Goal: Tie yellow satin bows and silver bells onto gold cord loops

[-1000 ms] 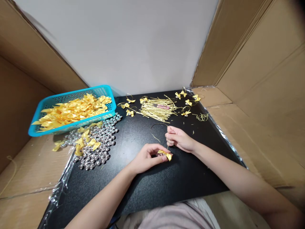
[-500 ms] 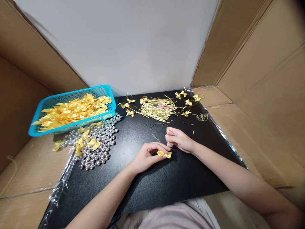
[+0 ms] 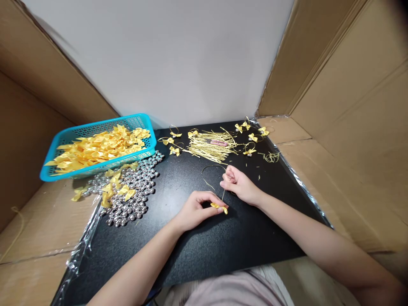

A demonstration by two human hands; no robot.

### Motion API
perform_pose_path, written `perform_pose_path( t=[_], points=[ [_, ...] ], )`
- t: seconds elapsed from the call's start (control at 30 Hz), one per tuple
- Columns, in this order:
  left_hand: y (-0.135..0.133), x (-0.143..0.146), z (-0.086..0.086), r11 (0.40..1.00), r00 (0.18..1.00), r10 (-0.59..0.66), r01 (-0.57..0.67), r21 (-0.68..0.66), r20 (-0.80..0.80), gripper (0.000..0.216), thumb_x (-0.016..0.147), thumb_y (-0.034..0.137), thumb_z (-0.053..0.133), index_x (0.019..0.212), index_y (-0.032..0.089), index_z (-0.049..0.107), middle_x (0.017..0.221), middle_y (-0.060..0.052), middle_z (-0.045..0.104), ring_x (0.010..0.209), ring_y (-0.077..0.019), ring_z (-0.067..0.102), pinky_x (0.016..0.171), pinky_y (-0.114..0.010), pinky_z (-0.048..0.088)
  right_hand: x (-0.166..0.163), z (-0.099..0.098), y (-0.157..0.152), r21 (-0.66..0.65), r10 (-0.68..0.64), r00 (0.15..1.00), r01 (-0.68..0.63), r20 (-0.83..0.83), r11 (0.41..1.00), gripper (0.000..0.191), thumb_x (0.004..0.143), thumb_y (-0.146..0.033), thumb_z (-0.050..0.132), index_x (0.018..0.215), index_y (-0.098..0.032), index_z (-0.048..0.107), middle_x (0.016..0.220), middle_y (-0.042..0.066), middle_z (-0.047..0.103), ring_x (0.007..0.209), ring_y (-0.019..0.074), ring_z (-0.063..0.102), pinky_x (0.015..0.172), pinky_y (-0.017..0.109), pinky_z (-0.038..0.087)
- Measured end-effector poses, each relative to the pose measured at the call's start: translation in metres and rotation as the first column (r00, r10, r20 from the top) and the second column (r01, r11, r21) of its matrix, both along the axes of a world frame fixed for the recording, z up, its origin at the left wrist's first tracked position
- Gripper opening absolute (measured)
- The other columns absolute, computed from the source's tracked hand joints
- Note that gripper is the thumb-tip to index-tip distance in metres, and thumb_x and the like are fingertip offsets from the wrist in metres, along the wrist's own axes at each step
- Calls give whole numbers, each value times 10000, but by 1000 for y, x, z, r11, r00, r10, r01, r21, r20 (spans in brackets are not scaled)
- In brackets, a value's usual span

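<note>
Between the thumb and fingers of my left hand (image 3: pixel 200 208) is a small yellow ribbon bow (image 3: pixel 219 207), held low over the black table. My right hand (image 3: pixel 237 182) is closed in a pinch on a thin gold cord (image 3: pixel 223 194), which runs taut down to the bow. A curved length of the cord arcs out to the left of my right fingers. Whether a bead sits on the bow is hidden by my left fingers.
A blue basket (image 3: pixel 43 173) full of yellow bows stands at the left, with silver beads (image 3: pixel 127 208) and several bows before it. Cut gold cords (image 3: pixel 207 148) and a pink-handled tool (image 3: pixel 219 143) lie at the back. Finished-looking bow loops (image 3: pixel 249 151) surround them. Cardboard walls flank the table (image 3: pixel 197 255).
My right hand has moved slightly up, away from my left, and a straight stretch of cord now shows between them. The bow has tilted in my left fingers.
</note>
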State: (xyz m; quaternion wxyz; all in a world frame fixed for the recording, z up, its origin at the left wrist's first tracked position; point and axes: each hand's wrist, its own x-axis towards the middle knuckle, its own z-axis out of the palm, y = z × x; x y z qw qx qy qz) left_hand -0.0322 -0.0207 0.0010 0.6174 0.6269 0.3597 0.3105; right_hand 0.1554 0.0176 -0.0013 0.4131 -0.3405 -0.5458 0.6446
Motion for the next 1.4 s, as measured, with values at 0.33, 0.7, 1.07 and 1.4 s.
perform_pose_path(
  t=[0.33, 0.7, 1.07, 1.4],
  points=[
    [0, 0, -1, 998, 999, -1, 0, -57, -32, 147, 751, 261, 770, 802, 123, 769, 846, -105, 789, 779, -188, 719, 754, -279, 535, 1, -3, -2, 118, -85, 989, 70, 123, 991, 400, 781, -257, 693, 701, -228, 303, 647, -78, 301, 572, 99, 228, 554, 260, 232],
    [4, -7, 7, 933, 973, 96, -15, 360, -210, 133, 854, 243, 657, 869, 163, 762, 869, -80, 787, 800, -177, 723, 753, -271, 541, 9, -2, 10, 144, -243, 970, 238, 15, 961, 424, 738, -332, 744, 706, -235, 332, 658, -57, 387, 590, 118, 321, 589, 267, 306],
    [-34, -37, 10, 486, 509, 477, 527, 697, -717, 224, 906, 81, 508, 1047, 125, 676, 949, -115, 730, 789, -217, 659, 671, -324, 527, 63, 74, 118, -122, -332, 929, 315, -162, 941, 382, 958, -397, 361, 652, -219, 218, 605, -56, 187, 514, 118, 144, 575, 280, 311],
    [-71, 4, 10, 693, 113, 524, 520, 499, -844, 327, 895, 187, 542, 1181, 72, 651, 1091, -200, 689, 879, -265, 640, 697, -345, 540, -24, 60, 168, -204, -22, 980, 63, 196, 977, 384, 981, -261, 298, 600, -221, 293, 510, -59, 225, 457, 106, 180, 486, 255, 298]
  ],
)
